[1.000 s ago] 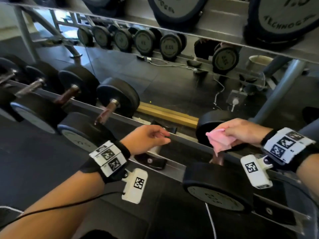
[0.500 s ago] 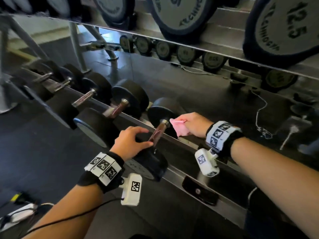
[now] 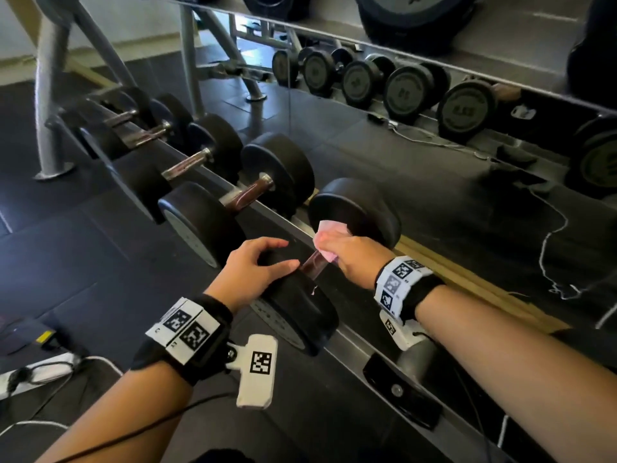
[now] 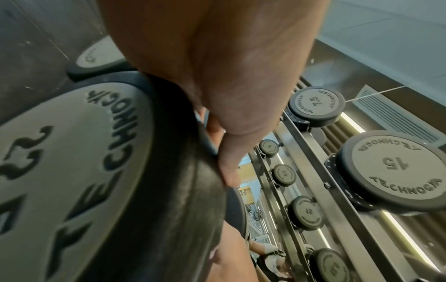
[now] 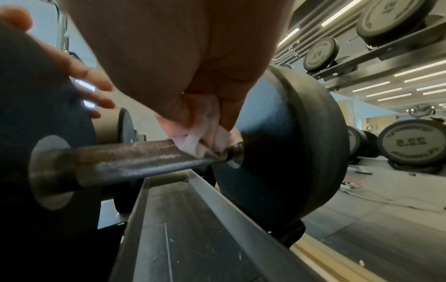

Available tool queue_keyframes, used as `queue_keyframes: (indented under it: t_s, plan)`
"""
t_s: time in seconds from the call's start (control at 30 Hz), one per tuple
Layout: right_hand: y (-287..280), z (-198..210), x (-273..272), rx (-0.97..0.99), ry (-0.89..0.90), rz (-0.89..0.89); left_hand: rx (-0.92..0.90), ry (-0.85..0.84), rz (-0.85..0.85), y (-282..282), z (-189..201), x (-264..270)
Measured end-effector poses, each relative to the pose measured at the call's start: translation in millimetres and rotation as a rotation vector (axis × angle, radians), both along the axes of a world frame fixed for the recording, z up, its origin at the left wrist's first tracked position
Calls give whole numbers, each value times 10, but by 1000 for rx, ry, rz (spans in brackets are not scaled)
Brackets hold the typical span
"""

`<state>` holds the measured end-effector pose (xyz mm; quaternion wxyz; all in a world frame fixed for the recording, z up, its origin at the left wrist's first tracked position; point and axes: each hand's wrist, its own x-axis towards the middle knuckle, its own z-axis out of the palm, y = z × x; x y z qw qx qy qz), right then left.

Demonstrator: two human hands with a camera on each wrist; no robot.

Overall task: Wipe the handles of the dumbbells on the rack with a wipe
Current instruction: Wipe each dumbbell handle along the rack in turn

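A black dumbbell lies across the lower rack rails (image 3: 354,342), its dark knurled handle (image 3: 313,264) (image 5: 135,156) running between two round heads. My right hand (image 3: 354,259) grips a crumpled pink wipe (image 3: 329,235) (image 5: 200,133) and presses it on the far end of that handle, next to the far head (image 3: 357,208). My left hand (image 3: 253,267) rests with spread fingers on top of the near head (image 3: 300,309), marked 22 in the left wrist view (image 4: 60,171). More dumbbells (image 3: 233,198) sit in a row to the left.
An upper shelf (image 3: 400,38) with bigger dumbbells overhangs the rack. A mirror behind shows reflected dumbbells (image 3: 410,88) and cables on the floor. A grey rack leg (image 3: 50,95) stands at the left. White cables and a power strip (image 3: 36,372) lie on the dark floor.
My view has swung left along the rack. My right hand has brought the wipe down onto the handle, and my left hand has settled on the near head.
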<state>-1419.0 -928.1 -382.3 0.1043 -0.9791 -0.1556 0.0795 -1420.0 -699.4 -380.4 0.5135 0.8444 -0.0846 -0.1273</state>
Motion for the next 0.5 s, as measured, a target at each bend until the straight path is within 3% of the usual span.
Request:
queue_keyframes:
  t_s: [0.2, 0.37, 0.43, 0.5]
  plan:
    - [66, -163, 85, -145, -37, 41, -7, 59, -6, 21, 1, 11]
    - [95, -256, -70, 83, -175, 213, -10, 59, 7, 5, 21, 2]
    - [1, -164, 9, 160, -128, 188, -15, 79, 2, 11, 27, 3]
    - [-97, -67, 103, 138, -86, 40, -10, 96, -10, 24, 41, 8]
